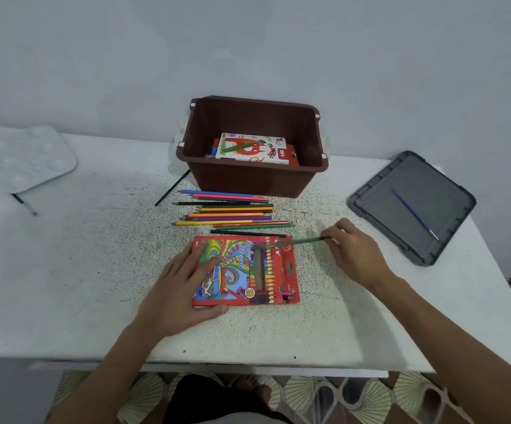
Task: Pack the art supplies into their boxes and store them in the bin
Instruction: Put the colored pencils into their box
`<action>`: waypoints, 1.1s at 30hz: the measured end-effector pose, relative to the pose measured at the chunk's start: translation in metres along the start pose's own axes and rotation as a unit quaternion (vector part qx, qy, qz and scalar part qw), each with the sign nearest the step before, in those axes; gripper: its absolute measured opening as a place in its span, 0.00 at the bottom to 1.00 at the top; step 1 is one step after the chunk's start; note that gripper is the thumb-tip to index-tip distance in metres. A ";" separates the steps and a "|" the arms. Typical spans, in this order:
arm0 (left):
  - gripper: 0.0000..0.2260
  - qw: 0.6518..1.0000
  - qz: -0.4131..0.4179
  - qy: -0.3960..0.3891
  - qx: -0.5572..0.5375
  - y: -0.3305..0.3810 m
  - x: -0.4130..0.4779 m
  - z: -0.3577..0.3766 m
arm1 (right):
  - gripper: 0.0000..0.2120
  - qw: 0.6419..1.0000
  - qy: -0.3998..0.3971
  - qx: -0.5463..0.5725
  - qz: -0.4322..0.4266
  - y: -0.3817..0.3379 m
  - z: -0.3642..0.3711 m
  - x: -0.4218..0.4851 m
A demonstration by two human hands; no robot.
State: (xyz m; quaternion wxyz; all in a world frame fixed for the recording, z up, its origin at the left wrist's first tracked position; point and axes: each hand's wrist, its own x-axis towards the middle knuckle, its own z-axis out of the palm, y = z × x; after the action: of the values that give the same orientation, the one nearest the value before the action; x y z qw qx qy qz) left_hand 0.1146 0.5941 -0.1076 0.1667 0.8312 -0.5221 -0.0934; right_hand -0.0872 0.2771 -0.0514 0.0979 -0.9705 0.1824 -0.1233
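- Brown bin (257, 179) at the back of the table, open, already holding the oil pastels box (252, 148). One box stored.
- Grey lid (413, 206) to the right of the bin, off, with a blue paintbrush (413, 213) lying on it. Not packed yet.
- White paint tray (25, 157) far to the left of the bin. Still out.
- Red pencil box (242, 270) in front of the bin, pressed flat under the spread left hand (184, 289).
- Loose pencils (229, 212) in a row between bin and pencil box. Many left.
- Right hand (352, 252) pinching a green pencil (294, 241), tip at the box's open end. Packing only partway done.
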 end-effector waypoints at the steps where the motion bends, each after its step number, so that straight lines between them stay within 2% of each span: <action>1: 0.43 1.000 0.000 0.000 0.001 0.000 0.000 0.000 | 0.06 1.000 -0.003 -0.005 -0.009 0.007 -0.004 -0.008; 10: 0.44 1.000 0.005 0.000 -0.001 -0.002 0.002 0.002 | 0.07 0.999 -0.002 -0.046 -0.010 0.046 -0.028 -0.051; 13: 0.44 1.000 0.002 -0.002 0.002 -0.001 0.002 0.001 | 0.10 0.998 -0.008 -0.051 -0.021 0.049 -0.029 -0.057; 16: 0.44 1.000 0.003 -0.001 0.003 -0.001 0.001 0.001 | 0.07 0.998 -0.020 -0.048 -0.026 0.040 -0.027 -0.060; 20: 0.44 1.000 0.004 -0.001 0.011 -0.002 0.002 0.001 | 0.08 0.998 -0.028 -0.012 -0.055 0.017 -0.017 -0.059; 25: 0.44 1.000 0.006 0.000 0.012 -0.001 0.000 0.002 | 0.16 0.994 -0.040 0.053 -0.084 -0.030 0.009 -0.057; 33: 0.43 1.000 0.006 0.001 0.015 -0.001 0.001 0.002 | 0.12 0.984 -0.047 0.174 -0.015 -0.056 0.044 -0.060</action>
State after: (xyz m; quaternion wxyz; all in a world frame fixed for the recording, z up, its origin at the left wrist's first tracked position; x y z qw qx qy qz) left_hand 0.1151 0.5934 -0.1101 0.1559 0.8303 -0.5285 -0.0835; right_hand -0.1104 0.3576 -0.0923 0.2715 -0.9461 0.1390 -0.1092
